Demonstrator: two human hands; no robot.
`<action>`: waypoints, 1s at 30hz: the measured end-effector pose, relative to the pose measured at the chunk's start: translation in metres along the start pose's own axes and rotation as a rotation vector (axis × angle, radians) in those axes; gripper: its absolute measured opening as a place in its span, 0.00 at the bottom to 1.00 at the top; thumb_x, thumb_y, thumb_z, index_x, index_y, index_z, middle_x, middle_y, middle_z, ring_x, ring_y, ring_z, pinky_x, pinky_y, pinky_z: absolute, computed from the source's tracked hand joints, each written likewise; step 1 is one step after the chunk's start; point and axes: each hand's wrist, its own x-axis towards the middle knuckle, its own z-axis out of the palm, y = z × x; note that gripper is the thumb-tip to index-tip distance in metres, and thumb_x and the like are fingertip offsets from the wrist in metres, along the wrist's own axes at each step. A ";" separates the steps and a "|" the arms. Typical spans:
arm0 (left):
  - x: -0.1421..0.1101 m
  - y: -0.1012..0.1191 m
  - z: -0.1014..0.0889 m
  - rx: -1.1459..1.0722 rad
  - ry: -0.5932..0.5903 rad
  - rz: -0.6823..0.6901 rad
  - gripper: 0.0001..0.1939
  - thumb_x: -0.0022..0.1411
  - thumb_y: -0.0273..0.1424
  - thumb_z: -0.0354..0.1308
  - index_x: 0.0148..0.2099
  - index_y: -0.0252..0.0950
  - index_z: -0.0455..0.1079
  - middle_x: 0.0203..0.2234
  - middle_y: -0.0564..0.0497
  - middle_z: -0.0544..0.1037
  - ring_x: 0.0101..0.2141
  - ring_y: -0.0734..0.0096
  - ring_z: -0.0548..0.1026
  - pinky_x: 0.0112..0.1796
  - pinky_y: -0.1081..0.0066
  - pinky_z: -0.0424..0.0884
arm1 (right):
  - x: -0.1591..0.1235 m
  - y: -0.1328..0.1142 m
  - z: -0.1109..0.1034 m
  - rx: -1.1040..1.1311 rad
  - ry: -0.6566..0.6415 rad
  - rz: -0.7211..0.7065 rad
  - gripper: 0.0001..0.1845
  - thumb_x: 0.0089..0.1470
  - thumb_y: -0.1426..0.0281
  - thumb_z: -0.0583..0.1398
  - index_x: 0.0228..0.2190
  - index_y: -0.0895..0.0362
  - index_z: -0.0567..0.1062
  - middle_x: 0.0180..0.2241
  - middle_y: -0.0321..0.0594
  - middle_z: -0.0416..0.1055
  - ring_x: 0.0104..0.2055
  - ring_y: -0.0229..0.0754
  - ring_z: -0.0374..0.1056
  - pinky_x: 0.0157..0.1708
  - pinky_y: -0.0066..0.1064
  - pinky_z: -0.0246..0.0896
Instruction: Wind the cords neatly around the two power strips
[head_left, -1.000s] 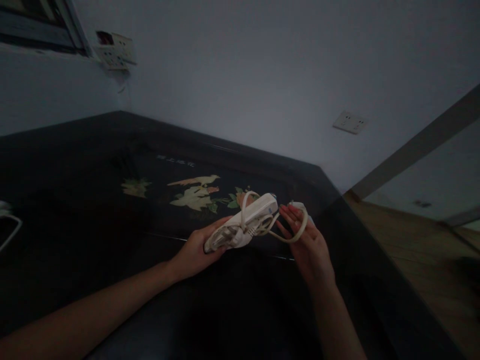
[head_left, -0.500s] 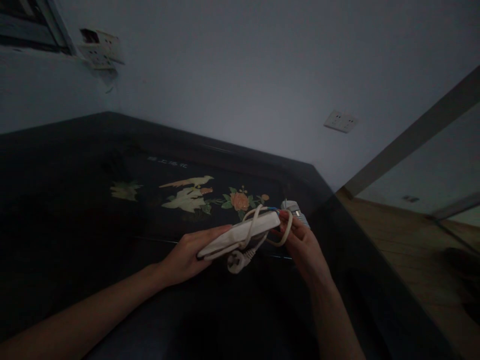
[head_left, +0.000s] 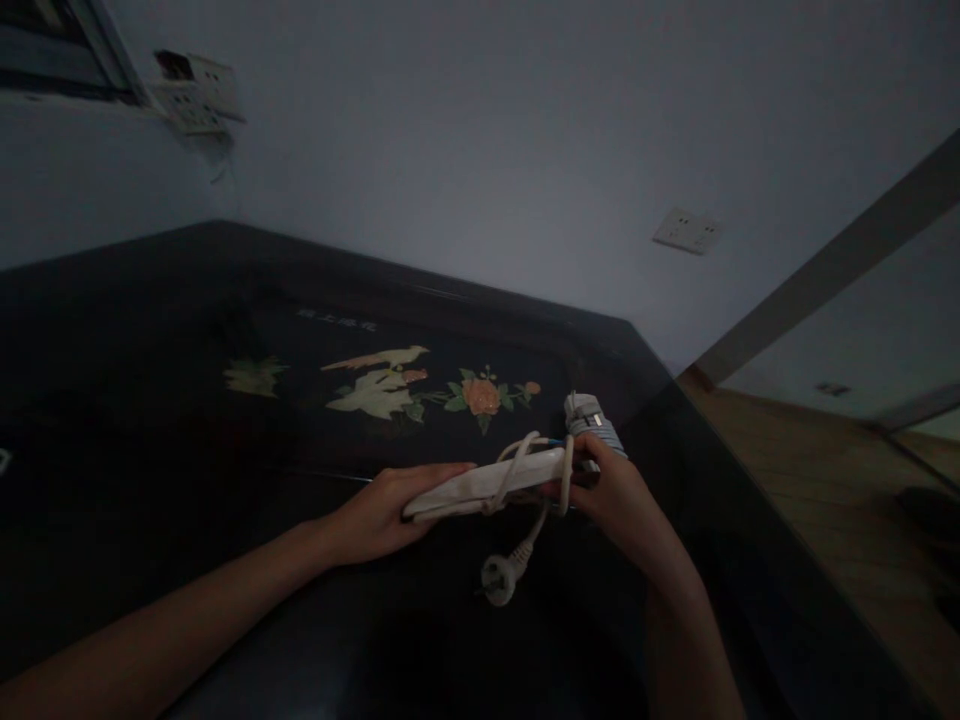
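My left hand (head_left: 386, 512) is closed around the left end of a white power strip (head_left: 459, 488). At the strip's right end, my right hand (head_left: 619, 495) pinches a loop of its white power cord (head_left: 566, 478). The cord is wrapped around the strip, and its plug (head_left: 499, 580) dangles below. Beyond my right fingers lies a second bundle of grey-white cord (head_left: 596, 425), partly covered by that hand. A short bit of blue shows near the cord loop; what it is I cannot make out.
The dark tabletop (head_left: 300, 260) carries a painted bird and flowers. Behind it is a pale wall with a socket plate (head_left: 686, 231) on the right and several sockets (head_left: 199, 95) at the upper left. Wooden floor (head_left: 810, 470) shows past the table's right edge.
The plug has dropped lower and swung slightly right, hanging more freely. Both hands and the power strip have shifted a little right, and the right hand now grips the cord loop from its right side.
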 end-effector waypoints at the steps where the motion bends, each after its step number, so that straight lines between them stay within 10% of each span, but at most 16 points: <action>1: 0.000 0.000 0.001 -0.008 0.003 -0.003 0.30 0.60 0.25 0.54 0.64 0.42 0.57 0.57 0.48 0.70 0.54 0.67 0.71 0.53 0.70 0.66 | -0.001 -0.003 -0.001 -0.080 0.013 0.004 0.16 0.39 0.67 0.67 0.30 0.55 0.67 0.33 0.40 0.72 0.34 0.46 0.71 0.32 0.35 0.65; 8: -0.001 0.000 0.003 -0.148 -0.002 0.037 0.30 0.61 0.26 0.55 0.64 0.40 0.57 0.58 0.45 0.69 0.53 0.64 0.71 0.53 0.69 0.66 | -0.008 -0.022 -0.011 -0.465 -0.037 -0.006 0.16 0.42 0.66 0.66 0.28 0.53 0.63 0.30 0.37 0.70 0.30 0.43 0.67 0.26 0.30 0.54; 30: 0.003 0.008 0.005 -0.674 -0.159 -0.197 0.36 0.54 0.30 0.64 0.64 0.38 0.58 0.55 0.45 0.71 0.54 0.60 0.70 0.53 0.64 0.64 | 0.014 -0.030 -0.053 -0.155 -0.578 -0.089 0.19 0.58 0.54 0.53 0.30 0.58 0.69 0.27 0.36 0.66 0.28 0.38 0.66 0.29 0.31 0.63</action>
